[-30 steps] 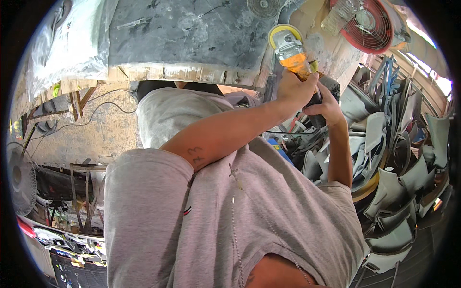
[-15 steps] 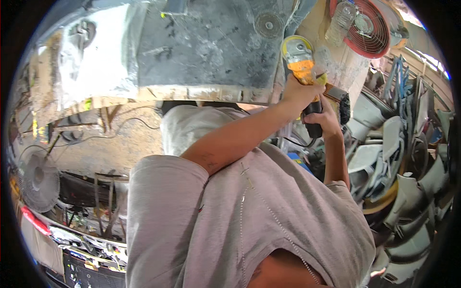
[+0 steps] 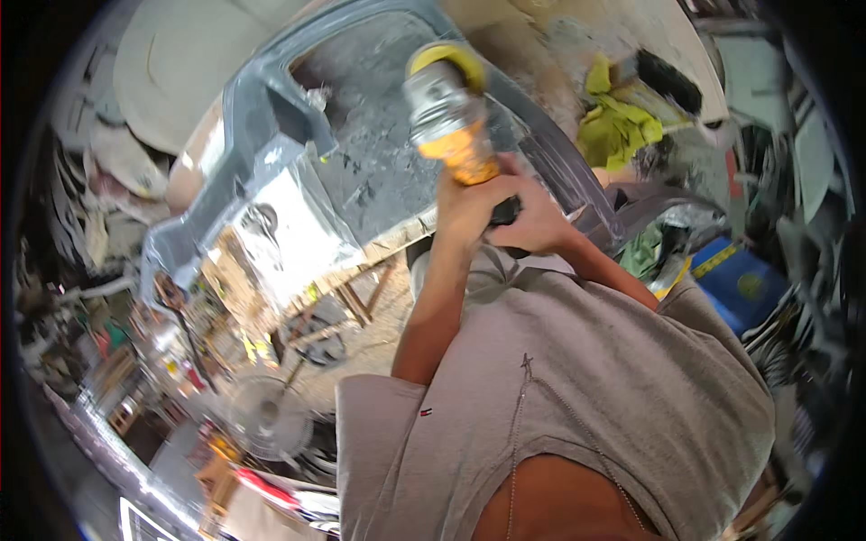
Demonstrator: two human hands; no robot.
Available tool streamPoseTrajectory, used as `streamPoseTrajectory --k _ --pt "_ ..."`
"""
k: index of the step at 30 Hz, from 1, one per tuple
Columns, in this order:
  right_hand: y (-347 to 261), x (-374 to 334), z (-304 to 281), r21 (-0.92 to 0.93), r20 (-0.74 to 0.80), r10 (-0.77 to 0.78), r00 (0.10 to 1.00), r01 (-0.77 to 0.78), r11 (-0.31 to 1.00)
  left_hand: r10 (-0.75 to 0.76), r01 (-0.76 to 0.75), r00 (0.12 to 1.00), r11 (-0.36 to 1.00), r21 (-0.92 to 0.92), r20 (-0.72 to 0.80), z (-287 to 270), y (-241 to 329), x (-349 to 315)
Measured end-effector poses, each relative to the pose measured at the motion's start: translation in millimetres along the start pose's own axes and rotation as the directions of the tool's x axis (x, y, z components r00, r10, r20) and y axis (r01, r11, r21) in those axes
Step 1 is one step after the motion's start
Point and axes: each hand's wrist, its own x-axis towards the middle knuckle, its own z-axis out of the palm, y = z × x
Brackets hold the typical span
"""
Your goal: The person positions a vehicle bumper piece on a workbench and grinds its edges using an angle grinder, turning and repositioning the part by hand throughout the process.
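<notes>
left hand is wrapped around the orange body of the power tool, right hand closed about its black rear; it hangs over the dark grey panel, contact unclear. likely rigid and head-heavy, best gripped behind the yellow disc. forearms slant toward each other.

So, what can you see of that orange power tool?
The orange power tool has a round yellow pad, a silvery, metallic-looking head, a plastic-looking orange body and a black rear end. It slants, pad end away from the person, seen against the grey panel. The left grip and right grip close around its rear. Blur hides whether it's running or touching the panel.
</notes>
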Motion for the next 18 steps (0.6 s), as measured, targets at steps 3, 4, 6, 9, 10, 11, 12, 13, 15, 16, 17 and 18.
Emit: streamPoseTrajectory --k 3,4,6,9,10,11,12,13,15,16,17,18 --pt "-20 -3 20 0.1 0.083 0.107 0.991 -0.115 0.988 0.109 -0.105 0.992 0.993 0.053 -0.07 -15 5 -22" --pt "-23 -2 30 0.083 0.148 0.108 0.983 -0.121 0.989 0.148 -0.137 0.984 0.985 0.108 -0.099 -26 6 -29" --pt "-33 -4 44 0.064 0.194 0.11 0.975 -0.124 0.99 0.187 -0.17 0.977 0.973 0.155 -0.106 -40 16 -44" --pt "-44 -12 69 0.034 0.234 0.081 0.969 -0.092 0.995 0.253 -0.227 0.96 0.954 0.195 -0.119 -57 23 -73" --pt "-36 -15 82 0.009 0.267 -0.027 0.963 0.026 1.0 0.288 -0.255 0.945 0.945 0.207 -0.153 -64 25 -83" --pt "-39 -18 93 -0.012 0.309 -0.133 0.942 0.144 0.99 0.301 -0.268 0.942 0.941 0.207 -0.149 -76 23 -93" --pt "-42 -21 106 0.02 0.284 -0.213 0.935 0.216 0.976 0.336 -0.301 0.932 0.926 0.229 -0.137 -89 20 -103" --pt "-44 -26 119 0.017 0.287 -0.223 0.931 0.228 0.973 0.371 -0.332 0.92 0.909 0.25 -0.126 -103 18 -113" --pt "-60 -34 139 0.307 0.386 -0.129 0.913 0.004 0.952 0.367 -0.313 0.911 0.913 0.263 -0.189 -115 20 -135" --pt "-58 -40 154 0.309 0.341 -0.123 0.932 0.012 0.951 0.355 -0.289 0.909 0.915 0.281 -0.22 -123 19 -144" --pt "-61 -45 169 0.306 0.34 -0.129 0.932 0.021 0.952 0.344 -0.264 0.905 0.916 0.301 -0.252 -131 19 -154" --pt "-63 -50 181 0.32 0.31 -0.118 0.943 0.013 0.947 0.343 -0.249 0.905 0.907 0.339 -0.253 -138 19 -162"
